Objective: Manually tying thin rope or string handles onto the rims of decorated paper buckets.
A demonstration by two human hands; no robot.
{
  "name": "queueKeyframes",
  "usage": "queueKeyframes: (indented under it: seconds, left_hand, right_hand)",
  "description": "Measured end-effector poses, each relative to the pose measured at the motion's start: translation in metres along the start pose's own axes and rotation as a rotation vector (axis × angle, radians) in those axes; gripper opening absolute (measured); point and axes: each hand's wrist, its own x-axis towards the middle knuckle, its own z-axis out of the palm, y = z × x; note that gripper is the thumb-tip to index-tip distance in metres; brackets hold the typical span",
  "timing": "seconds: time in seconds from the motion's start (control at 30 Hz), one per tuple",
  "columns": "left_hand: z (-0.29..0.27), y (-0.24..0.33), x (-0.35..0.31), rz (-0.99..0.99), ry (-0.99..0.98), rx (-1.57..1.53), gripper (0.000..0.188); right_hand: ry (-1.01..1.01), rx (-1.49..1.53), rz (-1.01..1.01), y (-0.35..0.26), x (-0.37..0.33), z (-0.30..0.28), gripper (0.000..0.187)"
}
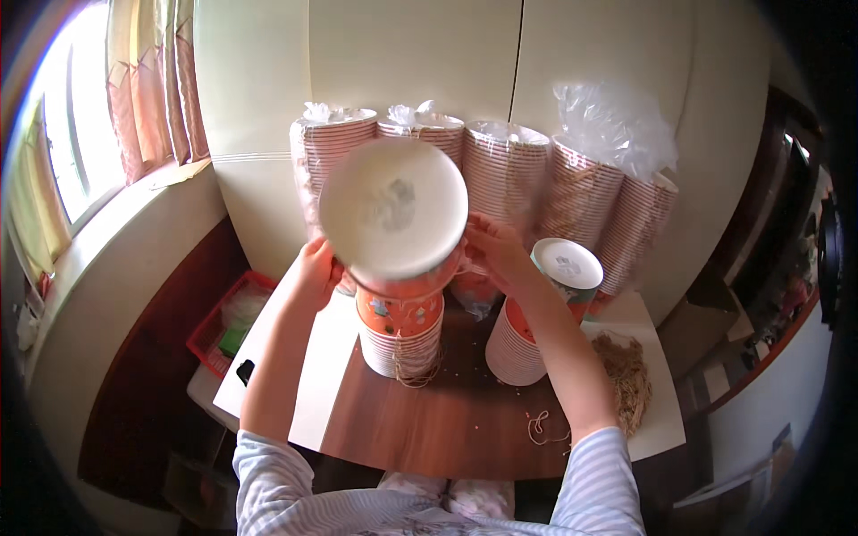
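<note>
Between my two hands is an upside-down paper bucket [393, 205], its round white base with a grey mark facing up and blurred by motion. My left hand [320, 272] grips its left side and my right hand [490, 246] its right side; the right fingertips are partly hidden behind it. Directly beneath stands a stack of orange-printed paper buckets [400, 314], also upside down, with string [416, 362] hanging along its lower rims. Whether the held bucket touches this stack I cannot tell. Beyond my right forearm stands another inverted bucket stack [518, 344] with a white base on top [568, 263].
Tall bucket stacks [508, 165], some wrapped in clear plastic [617, 129], line the wall behind the table [384, 420]. A bundle of tan string [623, 375] lies at the right, a loose piece [541, 429] nearer me. A red basket [214, 335] sits left of the table.
</note>
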Motion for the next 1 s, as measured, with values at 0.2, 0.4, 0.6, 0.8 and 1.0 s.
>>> queueKeyframes:
  seconds: [0.2, 0.4, 0.6, 0.8, 1.0]
  left_hand:
    - [-0.001, -0.03, 0.031, -0.133, 0.102, 0.141, 0.027]
    - [-0.015, -0.066, 0.016, -0.219, 0.127, 0.211, 0.028]
    - [-0.017, -0.087, 0.006, -0.228, 0.207, 0.301, 0.029]
    - [-0.037, -0.134, 0.01, -0.02, 0.232, 0.507, 0.032]
    - [-0.041, -0.146, 0.01, -0.022, 0.271, 0.497, 0.035]
  right_hand:
    - [0.188, -0.107, 0.077, 0.057, 0.031, -0.016, 0.019]
    - [0.262, -0.111, 0.227, 0.088, 0.009, -0.008, 0.021]
    - [0.224, -0.095, 0.137, 0.116, -0.002, -0.015, 0.024]
    - [0.263, -0.201, 0.144, 0.154, 0.003, -0.033, 0.026]
    - [0.281, -0.222, 0.137, 0.159, -0.004, -0.029, 0.026]
